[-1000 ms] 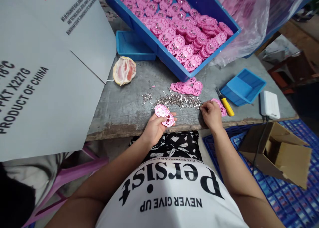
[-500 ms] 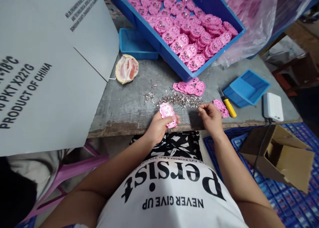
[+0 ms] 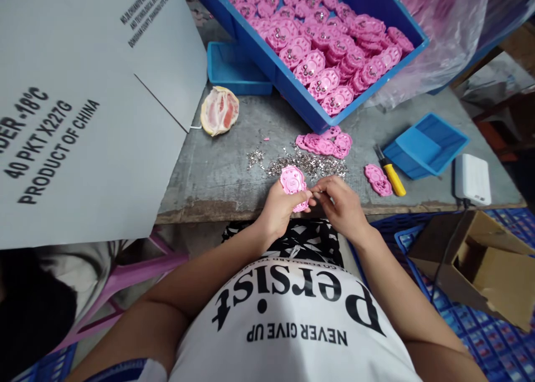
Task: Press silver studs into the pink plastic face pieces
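In my left hand [image 3: 279,206] is a pink plastic plate [image 3: 293,181] with a scalloped edge, the thumb pressed across its lower part. My right hand [image 3: 340,206] is pinched beside the plate's right edge, its fingertips meeting the left hand's; what the pinch holds is too small to make out. Just beyond both hands lies a scatter of small shiny metal pieces [image 3: 321,163]. Behind them rests a small pile of pink plates [image 3: 320,143]. Another pink plate [image 3: 378,180] lies to the right, close to a yellow-handled screwdriver [image 3: 393,179].
A large blue crate [image 3: 288,84] full of pink plates stands at the back. Around the table are a small blue tray [image 3: 238,87], an open blue bin [image 3: 424,148], a white box-shaped device [image 3: 472,179] with a cable, and cut fruit [image 3: 220,112]. A big carton [image 3: 104,148] covers the left.
My right hand has moved left from near the loose plate to the edge of the held plate. My left hand keeps its grip. The whole view has shifted slightly.
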Tool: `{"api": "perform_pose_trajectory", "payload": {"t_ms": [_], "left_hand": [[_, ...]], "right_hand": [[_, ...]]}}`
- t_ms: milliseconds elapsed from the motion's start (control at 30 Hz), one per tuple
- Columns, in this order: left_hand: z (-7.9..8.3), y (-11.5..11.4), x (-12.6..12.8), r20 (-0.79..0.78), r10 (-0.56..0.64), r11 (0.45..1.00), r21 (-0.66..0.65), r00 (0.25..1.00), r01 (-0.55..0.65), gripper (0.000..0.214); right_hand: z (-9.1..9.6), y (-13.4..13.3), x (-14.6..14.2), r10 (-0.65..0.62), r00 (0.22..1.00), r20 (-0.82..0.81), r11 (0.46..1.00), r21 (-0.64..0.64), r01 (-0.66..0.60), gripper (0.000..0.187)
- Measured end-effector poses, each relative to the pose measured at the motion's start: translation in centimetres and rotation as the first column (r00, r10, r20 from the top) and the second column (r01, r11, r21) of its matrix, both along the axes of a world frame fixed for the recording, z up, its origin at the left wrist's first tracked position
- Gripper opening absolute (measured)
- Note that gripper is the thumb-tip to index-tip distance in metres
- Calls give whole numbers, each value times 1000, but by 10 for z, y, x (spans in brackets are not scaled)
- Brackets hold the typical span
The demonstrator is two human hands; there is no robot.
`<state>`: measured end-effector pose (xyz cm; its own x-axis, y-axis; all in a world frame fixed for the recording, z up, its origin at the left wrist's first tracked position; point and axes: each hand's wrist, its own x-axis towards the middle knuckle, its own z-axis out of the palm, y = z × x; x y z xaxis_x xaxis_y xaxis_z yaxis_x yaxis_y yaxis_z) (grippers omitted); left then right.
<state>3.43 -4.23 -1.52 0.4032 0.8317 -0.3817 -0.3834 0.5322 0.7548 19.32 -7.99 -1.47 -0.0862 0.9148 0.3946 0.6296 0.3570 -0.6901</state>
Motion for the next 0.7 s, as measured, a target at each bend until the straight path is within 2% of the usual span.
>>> {"api": "perform_pose_trajectory", "payload": {"t_ms": [167,367,467,633,700], "left_hand": [[3,-1,0,48,22,1000,-9,999,-22,50],[5,-3,1,55,39,999,-6,998,-39,50],[7,-3,2,48,37,999,-4,998,-37,48],[9,-3,2,72,41,999,-3,997,-41,47],[7,-4,2,83,42,999,4,996,-42,51]], "right_hand": [[-1,-4,-2,-22,985,-173,998,-66,10,13],[0,-9,-9,-108,901,-420,976,-215,16,16],[-1,-11,-13,-137,892,-431,977,-207,49,17],[1,-14,-19,-147,928,-342,988,-90,123,19],[2,-15,-20,-152,924,-351,987,-97,126,19]]}}
